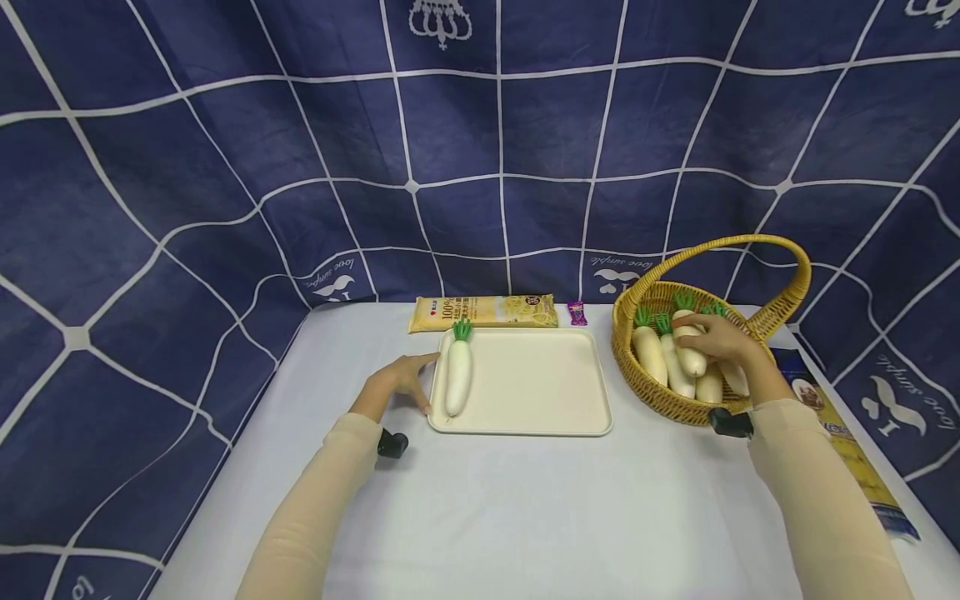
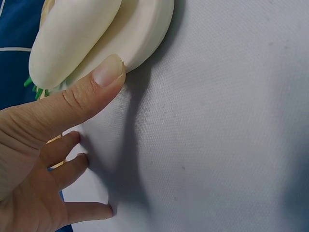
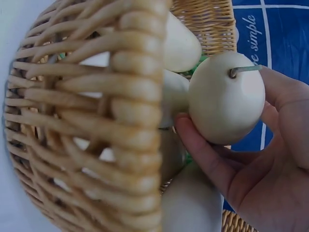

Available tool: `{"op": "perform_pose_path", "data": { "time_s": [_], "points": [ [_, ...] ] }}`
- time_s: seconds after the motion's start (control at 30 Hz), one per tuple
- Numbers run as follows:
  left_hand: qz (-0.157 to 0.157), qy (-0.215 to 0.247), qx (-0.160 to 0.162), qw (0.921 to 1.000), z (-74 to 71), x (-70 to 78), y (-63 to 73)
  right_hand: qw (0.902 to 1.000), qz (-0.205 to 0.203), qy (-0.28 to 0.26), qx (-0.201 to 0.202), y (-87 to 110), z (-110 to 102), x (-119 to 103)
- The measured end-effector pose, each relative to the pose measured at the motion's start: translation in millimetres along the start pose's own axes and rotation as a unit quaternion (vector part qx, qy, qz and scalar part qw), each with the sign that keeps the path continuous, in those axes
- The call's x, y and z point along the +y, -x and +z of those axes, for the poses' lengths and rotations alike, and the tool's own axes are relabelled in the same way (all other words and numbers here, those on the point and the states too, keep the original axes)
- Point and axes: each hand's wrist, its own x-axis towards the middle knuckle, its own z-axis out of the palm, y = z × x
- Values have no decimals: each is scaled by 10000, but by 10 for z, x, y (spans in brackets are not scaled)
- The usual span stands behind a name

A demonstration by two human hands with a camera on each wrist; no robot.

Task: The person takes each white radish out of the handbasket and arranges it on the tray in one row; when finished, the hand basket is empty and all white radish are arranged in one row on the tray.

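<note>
A white radish with green leaves lies along the left side of a cream tray. At the tray's left edge is my left hand, its fingers spread; in the left wrist view the thumb lies against the rim. My right hand grips another white radish over a wicker basket. From the right wrist, that held radish shows its rounded end with a thin stub, fingers curled round it. Several more white radishes lie in the basket below, partly hidden by the hand and the weave.
A yellow pasta packet lies behind the tray, with a small purple wrapped sweet beside it. The basket's tall arched handle rises near my right hand. Another long packet lies by the right forearm. Blue cloth hangs around the table.
</note>
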Motion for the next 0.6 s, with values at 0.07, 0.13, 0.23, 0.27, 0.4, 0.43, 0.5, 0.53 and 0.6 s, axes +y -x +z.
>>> {"op": "perform_pose_path", "data": {
  "time_s": [0.07, 0.13, 0.23, 0.27, 0.4, 0.43, 0.5, 0.53, 0.6],
  "points": [
    [9, -20, 2, 10000, -2, 3, 0, 10000, 17, -62, 46, 31, 3, 2],
    [17, -35, 6, 10000, -2, 5, 0, 9998, -4, -145, 125, 66, 3, 1],
    [33, -66, 20, 10000, 1, 3, -4, 9995, -32, -149, 265, 126, -5, -9],
    [44, -72, 27, 10000, 2, 2, -5, 9994, -50, -148, 307, 150, -7, -17],
    [37, -64, 48, 10000, 0, 4, -5, 9985, -142, -223, 470, 253, 7, -63],
    [29, -60, 51, 10000, -1, 6, -2, 9982, -166, -287, 507, 280, 18, -73],
    [-4, -46, 46, 10000, -3, 11, 3, 9972, -200, -425, 584, 334, 44, -98],
    [-17, -43, 42, 10000, -3, 13, 5, 9967, -202, -488, 610, 358, 56, -107],
    [-41, -39, 26, 10000, 0, 16, 10, 9959, -211, -591, 656, 403, 81, -126]
  ]
}}
